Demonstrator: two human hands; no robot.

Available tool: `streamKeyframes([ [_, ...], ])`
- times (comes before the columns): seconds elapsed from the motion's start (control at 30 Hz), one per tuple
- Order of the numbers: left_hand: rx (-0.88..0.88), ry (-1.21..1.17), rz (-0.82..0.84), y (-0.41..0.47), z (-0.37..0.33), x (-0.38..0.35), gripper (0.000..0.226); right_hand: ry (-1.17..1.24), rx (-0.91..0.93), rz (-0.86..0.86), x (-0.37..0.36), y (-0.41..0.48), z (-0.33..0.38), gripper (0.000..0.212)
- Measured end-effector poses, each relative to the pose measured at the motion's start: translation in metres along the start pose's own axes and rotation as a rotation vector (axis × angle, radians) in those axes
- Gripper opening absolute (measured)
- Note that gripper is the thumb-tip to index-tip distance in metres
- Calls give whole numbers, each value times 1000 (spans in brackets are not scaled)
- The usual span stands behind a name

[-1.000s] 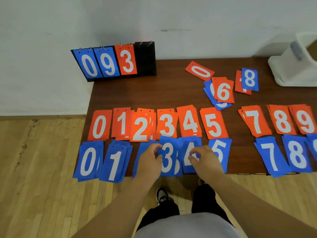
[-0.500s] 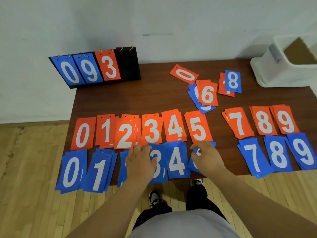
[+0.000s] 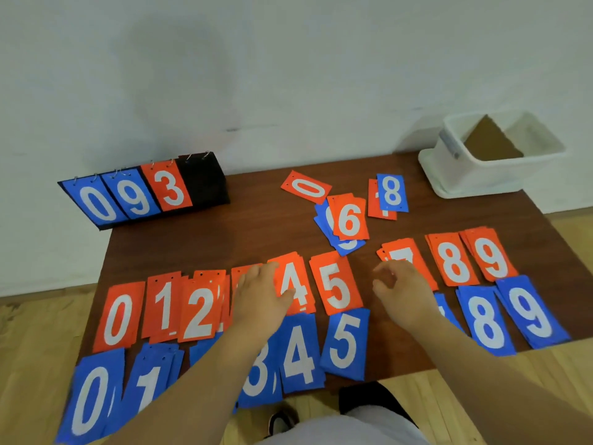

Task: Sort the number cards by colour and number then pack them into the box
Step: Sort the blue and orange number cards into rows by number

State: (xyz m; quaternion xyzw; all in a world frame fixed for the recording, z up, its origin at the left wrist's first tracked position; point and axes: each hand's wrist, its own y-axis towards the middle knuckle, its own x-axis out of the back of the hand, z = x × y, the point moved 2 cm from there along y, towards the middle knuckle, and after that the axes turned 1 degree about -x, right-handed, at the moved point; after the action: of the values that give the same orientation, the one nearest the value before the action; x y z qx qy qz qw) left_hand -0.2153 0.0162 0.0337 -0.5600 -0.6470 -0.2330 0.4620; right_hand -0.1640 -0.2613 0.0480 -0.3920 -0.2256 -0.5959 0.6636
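White painted wall (image 3: 288, 75) behind, pale wood-strip floor (image 3: 38, 348) below, dark glossy tabletop (image 3: 250, 226) between. At the far left corner, a black flip scoreboard (image 3: 141, 194) on wire rings, showing blue 0, blue 9, orange 3. At the far right corner, a white plastic box (image 3: 475, 178), open-topped and round-rimmed, with a brown cardboard sheet (image 3: 491, 146) inside.

Spread flat across the tabletop: thin rectangular number cards, white digits, small punched holes on a short edge. Orange row (image 3: 118, 316) farther back, 0 to 9 with a gap at 6. Blue row (image 3: 91, 399) nearer, several cards overhanging the near edge. Loose beyond the rows: a tilted orange 0 (image 3: 306, 187), an orange 6 (image 3: 349, 216) atop a fanned blue pile, a blue 8 (image 3: 391, 192) over an orange card.

Left hand (image 3: 260, 300) flat, fingers straight, on the orange 3 pile and hiding its digit, thumb tip touching orange 4 (image 3: 293, 281); forearm across part of blue 3 (image 3: 260, 377). Right hand (image 3: 401, 293) over the gap between orange 5 (image 3: 335, 285) and orange 7 (image 3: 407, 252), blurred, fingers bent, covering most of blue 7 (image 3: 446, 311). Cannot tell whether holding anything.

Against half a second ago: both hands up from the blue row to the orange one, blue 5 (image 3: 345, 345) uncovered, box interior fully in view.
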Motion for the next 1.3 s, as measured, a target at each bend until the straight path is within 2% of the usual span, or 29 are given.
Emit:
streamKeyframes([
  [0.23,115,-70,74,67,-78,-31,67,-4,-24,18,45,91,-47,24],
  [0.37,190,-113,93,118,-128,-62,71,-50,-121,61,55,166,-68,32],
  [0.53,253,-4,66,177,-178,-104,77,-35,-205,22,42,258,-62,53],
  [0.7,363,68,111,201,-180,-132,98,-177,-264,-12,16,299,-55,71],
  [0.9,422,-37,90,201,-178,-133,103,-28,-352,22,18,312,-59,67],
  [1.0,393,-57,34,198,-182,-130,89,130,-331,28,22,315,-71,50],
  [1.13,365,-177,-40,192,-182,-116,63,271,-238,-84,38,302,-89,26],
  [1.3,258,-304,-102,178,-176,-88,66,360,-157,-142,64,273,-93,38],
])
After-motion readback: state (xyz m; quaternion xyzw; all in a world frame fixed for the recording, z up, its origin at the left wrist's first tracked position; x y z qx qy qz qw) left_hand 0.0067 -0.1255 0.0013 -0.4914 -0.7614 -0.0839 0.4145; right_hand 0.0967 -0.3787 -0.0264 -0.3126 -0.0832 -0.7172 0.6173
